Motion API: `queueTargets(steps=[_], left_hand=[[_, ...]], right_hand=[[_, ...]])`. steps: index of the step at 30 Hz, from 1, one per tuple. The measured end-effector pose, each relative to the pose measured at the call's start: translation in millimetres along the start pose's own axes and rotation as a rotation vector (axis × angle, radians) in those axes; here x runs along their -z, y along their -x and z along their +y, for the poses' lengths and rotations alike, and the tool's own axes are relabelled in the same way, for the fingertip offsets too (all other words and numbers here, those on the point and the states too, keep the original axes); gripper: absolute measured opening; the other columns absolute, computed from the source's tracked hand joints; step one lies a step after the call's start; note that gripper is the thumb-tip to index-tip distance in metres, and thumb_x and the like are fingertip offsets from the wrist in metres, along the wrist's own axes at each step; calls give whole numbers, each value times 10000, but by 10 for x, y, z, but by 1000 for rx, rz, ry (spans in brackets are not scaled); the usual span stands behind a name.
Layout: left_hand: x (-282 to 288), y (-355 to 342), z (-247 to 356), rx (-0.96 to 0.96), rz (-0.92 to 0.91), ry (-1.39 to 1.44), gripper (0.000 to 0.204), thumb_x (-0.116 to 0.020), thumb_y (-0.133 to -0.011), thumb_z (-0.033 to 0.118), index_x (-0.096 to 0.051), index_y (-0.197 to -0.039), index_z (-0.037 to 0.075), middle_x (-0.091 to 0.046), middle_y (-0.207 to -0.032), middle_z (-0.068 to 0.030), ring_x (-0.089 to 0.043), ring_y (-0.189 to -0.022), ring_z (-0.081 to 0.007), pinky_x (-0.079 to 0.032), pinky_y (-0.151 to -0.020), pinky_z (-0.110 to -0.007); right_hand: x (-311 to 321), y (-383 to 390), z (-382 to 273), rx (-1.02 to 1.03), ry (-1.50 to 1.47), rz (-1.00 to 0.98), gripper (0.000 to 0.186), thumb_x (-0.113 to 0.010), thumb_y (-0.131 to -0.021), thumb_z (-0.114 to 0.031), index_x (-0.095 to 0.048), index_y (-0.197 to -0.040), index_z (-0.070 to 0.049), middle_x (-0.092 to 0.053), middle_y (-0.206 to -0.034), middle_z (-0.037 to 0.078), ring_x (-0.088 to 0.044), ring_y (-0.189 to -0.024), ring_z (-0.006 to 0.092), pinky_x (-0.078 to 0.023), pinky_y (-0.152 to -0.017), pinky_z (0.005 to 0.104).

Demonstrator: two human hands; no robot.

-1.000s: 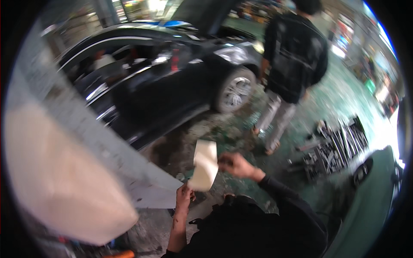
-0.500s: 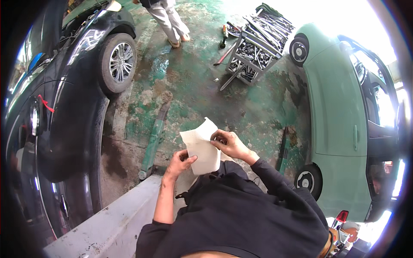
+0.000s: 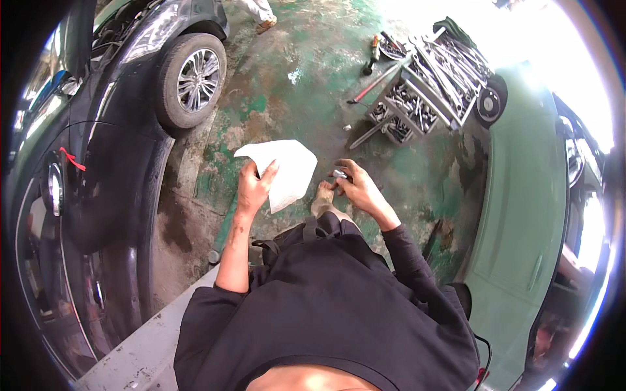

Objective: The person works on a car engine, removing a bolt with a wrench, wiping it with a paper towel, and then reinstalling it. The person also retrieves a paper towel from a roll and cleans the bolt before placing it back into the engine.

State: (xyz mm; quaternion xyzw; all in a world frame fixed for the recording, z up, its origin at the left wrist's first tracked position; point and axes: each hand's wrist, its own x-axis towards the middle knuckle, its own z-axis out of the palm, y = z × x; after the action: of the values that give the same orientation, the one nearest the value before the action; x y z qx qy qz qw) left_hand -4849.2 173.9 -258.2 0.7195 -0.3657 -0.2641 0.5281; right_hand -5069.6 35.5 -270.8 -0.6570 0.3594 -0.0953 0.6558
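Note:
A white paper towel [image 3: 289,176] hangs from my left hand [image 3: 255,190], its left edge pinched between thumb and fingers. The sheet is spread out with its far left corner bent over. To the right of it, apart from the paper, my right hand [image 3: 362,193] has its fingers curled round a small shiny metal piece [image 3: 340,174]. Only one end of that piece shows, so its exact kind is unclear. Dark smudges mark both hands.
A dark car [image 3: 107,176] with a front wheel [image 3: 192,81] stands left, a pale green car [image 3: 521,195] right. Ahead is a metal cart [image 3: 427,91] heaped with wrenches and sockets, with a red-handled tool [image 3: 368,90] beside it. A grey beam [image 3: 147,345] lies near left. Another person's leg [image 3: 259,12] shows far off.
My right hand has come off the paper towel, and the metal piece now shows in it. My left hand has carried the towel left and away from my body. The other person has moved mostly out of view.

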Motion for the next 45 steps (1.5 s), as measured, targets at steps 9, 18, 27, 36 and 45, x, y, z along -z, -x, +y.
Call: queueTargets(steps=[9,18,27,36,45], left_hand=[[-245,-788,717,-78,-334,132,325,-628,-890,246,-657,-1050,-35,-658,-801,-64,-555,-689,-83,-445,-611,-265],[-522,-1103,854,29,-271,411,177,-616,-902,58,-673,-1064,14,-466,-646,96,-378,-594,6,-286,-526,-187],[-340,-1362,711,89,-457,128,631,-759,-756,83,-471,-1312,1,-365,-590,80,-342,-551,-22,-295,-544,-195],[-251,-1536,222,72,-555,-39,885,-811,-731,159,-288,-1425,-6,-593,-717,-15,-551,-681,-85,-485,-670,-263],[176,-1991,-33,337,-772,423,773,-687,-812,521,-453,-1316,-16,-607,-1136,-50,-604,-881,-107,-500,-725,-257]], right_hand=[[276,-716,-818,298,-264,-108,206,-543,-956,-84,-535,-1099,63,-677,-911,117,-665,-802,159,-508,-672,273],[101,-925,-484,345,-147,215,213,-576,-930,-125,-564,-1106,-6,-582,-1077,63,-554,-982,144,-487,-795,314],[194,-909,-538,108,-683,-119,476,-668,-874,-170,-486,-1287,-17,-551,-1164,77,-533,-1039,147,-481,-831,293],[-96,-953,-659,-217,-4,104,444,-698,-868,-239,-561,-1219,-6,-633,-1107,99,-578,-1013,146,-487,-860,312],[352,-810,-1036,240,-82,-160,484,-688,-877,-215,-517,-1289,-28,-615,-1183,77,-549,-1072,142,-458,-930,320]])
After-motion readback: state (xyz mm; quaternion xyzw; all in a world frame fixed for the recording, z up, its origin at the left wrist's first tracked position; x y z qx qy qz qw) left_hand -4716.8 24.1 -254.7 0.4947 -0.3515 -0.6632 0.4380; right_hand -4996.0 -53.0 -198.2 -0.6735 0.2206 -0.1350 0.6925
